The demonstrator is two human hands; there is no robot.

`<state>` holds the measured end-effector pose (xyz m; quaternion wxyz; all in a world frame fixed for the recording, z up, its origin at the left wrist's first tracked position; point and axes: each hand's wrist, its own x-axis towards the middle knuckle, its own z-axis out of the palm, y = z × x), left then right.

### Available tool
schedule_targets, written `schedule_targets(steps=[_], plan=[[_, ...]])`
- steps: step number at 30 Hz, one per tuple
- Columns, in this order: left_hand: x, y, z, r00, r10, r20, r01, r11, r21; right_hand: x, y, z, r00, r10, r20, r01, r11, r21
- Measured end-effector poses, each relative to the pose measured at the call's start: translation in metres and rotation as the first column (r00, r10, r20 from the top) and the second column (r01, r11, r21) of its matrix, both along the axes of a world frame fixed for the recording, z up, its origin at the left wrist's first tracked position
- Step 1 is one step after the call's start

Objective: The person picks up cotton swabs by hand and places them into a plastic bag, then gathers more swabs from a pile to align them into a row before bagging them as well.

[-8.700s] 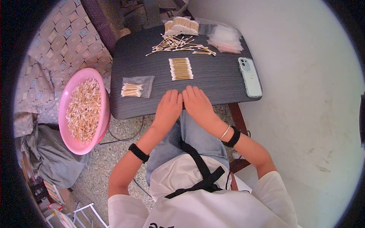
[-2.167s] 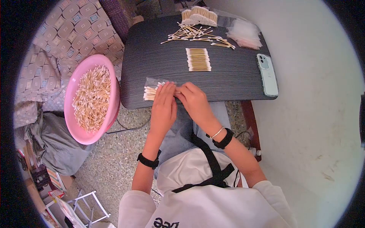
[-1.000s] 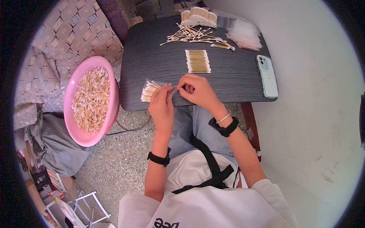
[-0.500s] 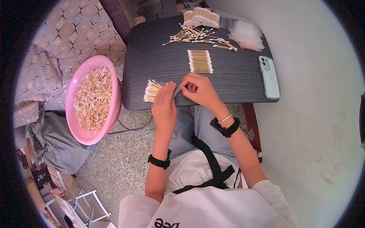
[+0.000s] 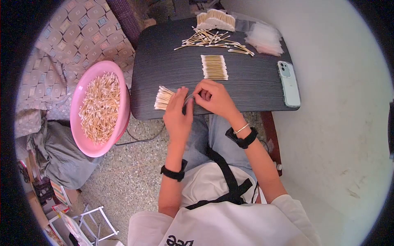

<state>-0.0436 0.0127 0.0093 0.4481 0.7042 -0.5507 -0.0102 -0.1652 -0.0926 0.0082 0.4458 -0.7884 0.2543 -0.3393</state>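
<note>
A bundle of cotton swabs (image 5: 163,98) with white tips and wooden sticks lies near the table's front edge, apparently in a clear plastic bag. My left hand (image 5: 179,110) rests over the bundle's right part, fingers stretched across it and thumb apart, holding it against the table. My right hand (image 5: 214,97) is closed in a pinch on the thin end of the clear plastic bag (image 5: 188,98), just right of the left fingers. How much of the bag covers the swabs is hard to see. Beyond my right hand lies a neat row of cotton swabs (image 5: 214,67).
Loose cotton swabs (image 5: 207,39) are scattered farther back, before stacked swab bundles (image 5: 216,20). Clear plastic bags (image 5: 264,39) lie at the back right, above a phone (image 5: 289,84). A pink basin (image 5: 76,119) full of swabs stands left of the dark table (image 5: 254,78).
My left thumb has moved away from the fingers, widening the gap beside the bag. The right hand keeps its pinch almost unmoved. The whole view has shifted slightly.
</note>
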Motion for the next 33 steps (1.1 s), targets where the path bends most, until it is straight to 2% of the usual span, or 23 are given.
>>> schedule_targets(steps=[2,5,8,11,12,17,20,23,26,28,29,31,33], plan=[[0.001,0.008,0.015,0.989,-0.110,-0.098,0.106,0.993,-0.046,-0.001,-0.002,-0.001,1.000,-0.014,0.017,0.014,1.000,0.000],[0.021,0.017,0.013,0.988,-0.076,-0.136,0.067,0.995,-0.068,0.001,-0.001,-0.002,0.999,-0.027,0.038,0.027,1.000,0.015],[0.053,0.007,-0.005,0.974,0.183,-0.135,-0.190,0.981,-0.043,-0.001,-0.001,0.001,0.999,-0.036,0.025,0.035,0.999,0.033],[0.071,-0.005,-0.003,0.974,0.193,0.117,-0.197,0.980,0.030,0.001,-0.002,0.003,0.999,-0.040,0.021,0.039,0.999,0.033],[0.074,-0.009,-0.001,0.980,0.182,0.084,-0.188,0.979,0.074,0.001,-0.002,0.002,0.999,-0.041,0.022,0.041,0.999,0.019],[0.088,-0.012,0.009,0.994,0.108,-0.033,-0.094,0.952,0.291,0.000,-0.001,0.000,0.998,-0.057,0.022,0.056,0.998,0.035],[0.094,-0.005,0.008,0.986,0.052,-0.159,-0.007,0.962,0.274,0.001,-0.002,-0.001,0.998,-0.062,0.026,0.061,0.997,0.038],[0.097,0.001,0.005,0.906,0.024,-0.422,0.097,0.959,0.265,0.002,-0.002,0.000,0.998,-0.061,0.023,0.060,0.998,0.033],[0.102,0.003,-0.005,0.877,-0.159,-0.453,0.245,0.960,0.137,0.002,-0.001,0.001,0.998,-0.057,0.024,0.055,0.996,0.074],[0.091,0.006,0.002,0.748,-0.209,-0.630,0.297,0.954,0.036,0.002,-0.002,-0.004,0.997,-0.064,0.043,0.056,0.985,0.165],[0.087,0.008,0.005,0.668,-0.235,-0.706,0.315,0.949,-0.018,0.002,-0.004,-0.006,0.994,-0.042,0.104,0.013,0.964,0.267],[0.085,0.012,-0.006,0.491,-0.170,-0.854,0.305,0.952,-0.015,0.002,-0.009,-0.009,0.973,-0.018,0.229,-0.091,0.886,0.454],[0.079,0.013,-0.007,0.335,-0.148,-0.930,0.282,0.958,-0.051,0.003,-0.009,-0.012,0.967,0.003,0.255,-0.115,0.897,0.426]])
